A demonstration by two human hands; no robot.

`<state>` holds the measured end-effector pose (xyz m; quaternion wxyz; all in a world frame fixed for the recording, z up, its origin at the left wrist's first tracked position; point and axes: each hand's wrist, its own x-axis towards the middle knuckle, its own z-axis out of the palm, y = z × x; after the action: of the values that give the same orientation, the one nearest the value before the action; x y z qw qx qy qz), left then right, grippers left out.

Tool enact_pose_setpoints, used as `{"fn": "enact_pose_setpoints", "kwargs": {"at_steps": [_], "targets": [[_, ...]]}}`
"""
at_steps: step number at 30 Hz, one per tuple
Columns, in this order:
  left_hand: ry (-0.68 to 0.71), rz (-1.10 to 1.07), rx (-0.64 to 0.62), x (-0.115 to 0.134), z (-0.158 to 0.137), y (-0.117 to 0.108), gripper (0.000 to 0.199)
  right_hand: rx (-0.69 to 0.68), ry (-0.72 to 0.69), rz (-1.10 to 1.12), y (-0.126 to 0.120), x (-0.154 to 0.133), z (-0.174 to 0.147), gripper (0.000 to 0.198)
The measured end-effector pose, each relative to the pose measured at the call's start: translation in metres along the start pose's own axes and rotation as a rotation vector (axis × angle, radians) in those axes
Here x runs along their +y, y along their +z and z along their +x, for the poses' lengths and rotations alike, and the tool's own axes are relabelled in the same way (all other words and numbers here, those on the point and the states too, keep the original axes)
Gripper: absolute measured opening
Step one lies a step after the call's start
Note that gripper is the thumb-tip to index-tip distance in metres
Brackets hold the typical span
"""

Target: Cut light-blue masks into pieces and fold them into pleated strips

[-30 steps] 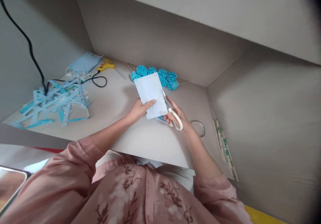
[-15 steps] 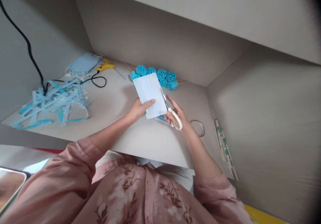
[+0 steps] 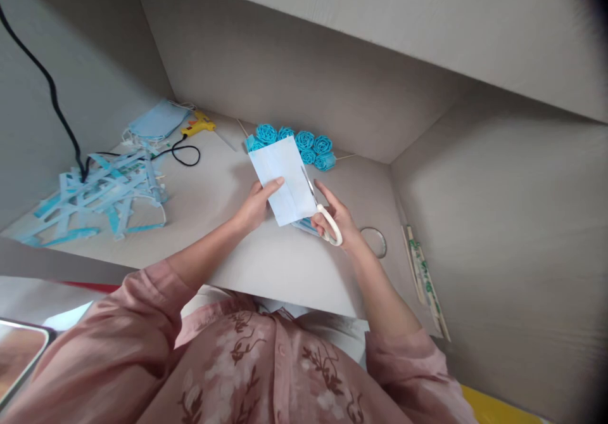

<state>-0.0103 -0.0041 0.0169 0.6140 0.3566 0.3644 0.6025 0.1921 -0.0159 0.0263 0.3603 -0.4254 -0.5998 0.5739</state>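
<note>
My left hand (image 3: 259, 203) pinches a pale blue face mask sheet (image 3: 284, 183) by its left side, thumb on top and fingers underneath. The sheet is held above the table, tilted, and no ear loops show on it. In my right hand (image 3: 338, 218) is a pair of scissors with white handles (image 3: 331, 226). Its blades lie along the right edge of the sheet. Under the sheet's lower right corner, more blue strips (image 3: 306, 225) are partly hidden. Just behind the sheet sit several blue rosettes (image 3: 305, 140), some of them covered by it.
At the left lies a heap of cut blue strips (image 3: 102, 189), with a stack of masks (image 3: 159, 120) behind it. A yellow glue gun (image 3: 198, 123) with a black cord rests nearby. A bangle (image 3: 375, 242) and wrapped sticks (image 3: 425, 272) are on the right. Grey walls (image 3: 304, 69) enclose the table.
My left thumb and the sheet have shifted slightly left. The scissors stay at the sheet's right edge, moved very little.
</note>
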Motion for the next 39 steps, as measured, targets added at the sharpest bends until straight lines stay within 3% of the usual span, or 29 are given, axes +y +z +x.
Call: {"fn": "enact_pose_setpoints", "kwargs": {"at_steps": [3,8,20,30,39], "targets": [[-0.005,-0.056,0.006,0.005,0.002,0.0,0.057,-0.015,0.016,0.002,0.001,0.0,0.0,0.108],[0.03,0.044,0.017,0.0,0.004,-0.003,0.049,-0.103,-0.015,-0.025,-0.002,-0.002,-0.002,0.106],[0.042,-0.01,0.19,0.002,0.006,-0.002,0.052,-0.217,-0.04,-0.002,-0.011,0.006,-0.003,0.101],[0.031,0.254,0.065,-0.009,0.0,-0.001,0.056,-0.195,-0.055,-0.008,-0.006,0.001,-0.003,0.111],[0.03,0.254,-0.047,-0.014,-0.001,-0.003,0.059,-0.108,-0.129,-0.099,-0.003,0.001,-0.003,0.105]]}}
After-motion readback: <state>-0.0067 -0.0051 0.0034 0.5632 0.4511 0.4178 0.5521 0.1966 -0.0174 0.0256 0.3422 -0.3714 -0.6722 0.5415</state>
